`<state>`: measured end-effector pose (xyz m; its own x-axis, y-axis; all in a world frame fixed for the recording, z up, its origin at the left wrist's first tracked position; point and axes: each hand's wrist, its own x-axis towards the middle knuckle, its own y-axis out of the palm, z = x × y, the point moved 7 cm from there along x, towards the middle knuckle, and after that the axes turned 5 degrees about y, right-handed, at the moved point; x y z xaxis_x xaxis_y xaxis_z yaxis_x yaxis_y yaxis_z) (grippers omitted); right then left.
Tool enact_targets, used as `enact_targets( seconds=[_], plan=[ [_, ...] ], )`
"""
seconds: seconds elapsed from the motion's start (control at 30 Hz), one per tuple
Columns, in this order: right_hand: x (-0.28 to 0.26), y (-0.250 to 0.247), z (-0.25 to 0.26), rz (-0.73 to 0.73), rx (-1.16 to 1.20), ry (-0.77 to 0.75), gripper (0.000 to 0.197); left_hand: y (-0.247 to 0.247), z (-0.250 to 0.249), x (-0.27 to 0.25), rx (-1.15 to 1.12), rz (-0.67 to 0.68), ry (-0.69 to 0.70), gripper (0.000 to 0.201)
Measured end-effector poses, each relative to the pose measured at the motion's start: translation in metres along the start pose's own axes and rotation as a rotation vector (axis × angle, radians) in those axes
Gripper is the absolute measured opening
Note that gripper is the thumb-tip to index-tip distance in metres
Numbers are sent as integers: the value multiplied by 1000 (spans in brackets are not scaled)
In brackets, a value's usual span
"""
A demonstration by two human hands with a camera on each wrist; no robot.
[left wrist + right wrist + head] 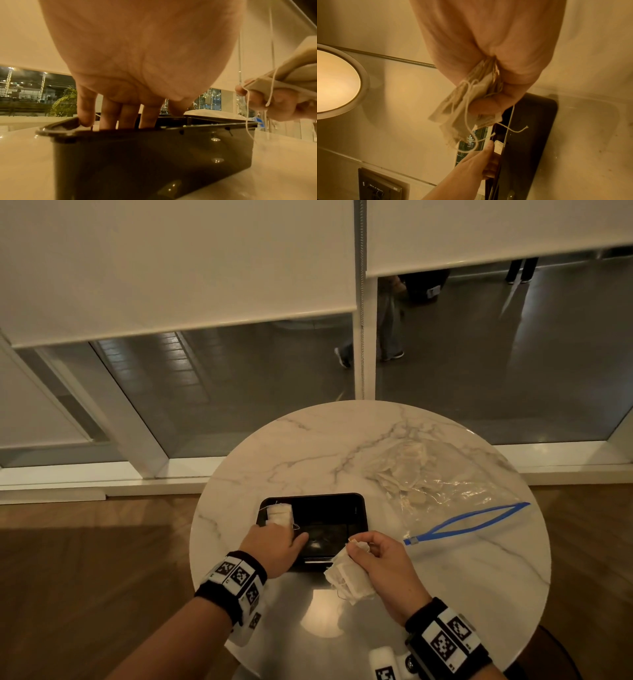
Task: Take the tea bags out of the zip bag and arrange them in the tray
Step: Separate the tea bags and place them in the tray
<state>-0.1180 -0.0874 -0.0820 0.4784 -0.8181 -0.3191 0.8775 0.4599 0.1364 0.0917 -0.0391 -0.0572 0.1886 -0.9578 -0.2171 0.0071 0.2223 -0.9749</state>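
A black tray [356,510] sits mid-table. A small stack of tea bags [279,513] lies in its far left corner. My left hand [274,544] reaches into the tray at that corner; in the left wrist view its fingers [109,115] point straight down past the tray's wall [154,155], tips hidden. My right hand [375,556] hovers by the tray's near right corner and grips a bunch of tea bags [349,575], strings dangling [465,108]. The clear zip bag [445,491] with a blue zipper lies open to the right, several tea bags inside.
The round marble table [462,570] ends close on all sides, over a wooden floor. A glass wall with half-lowered blinds [178,268] stands behind it. Bare marble lies in front of the tray and right of my right hand.
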Motion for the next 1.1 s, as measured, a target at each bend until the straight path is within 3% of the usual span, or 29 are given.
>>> enact_targets(
  seconds=[0.53,0.73,0.87,1.1],
  plan=[
    [-8,-3,2,-26,76,103,8,4,11,-3,-214,24,-73,43],
    [-10,-3,8,28,376,180,26,-28,-3,-21,-340,-178,-2,25],
    [-11,-5,12,16,463,210,37,-17,-26,-34,-433,-132,116,24],
    [-13,-11,16,-30,463,207,41,-1,-43,-33,-443,-216,178,22]
  ],
)
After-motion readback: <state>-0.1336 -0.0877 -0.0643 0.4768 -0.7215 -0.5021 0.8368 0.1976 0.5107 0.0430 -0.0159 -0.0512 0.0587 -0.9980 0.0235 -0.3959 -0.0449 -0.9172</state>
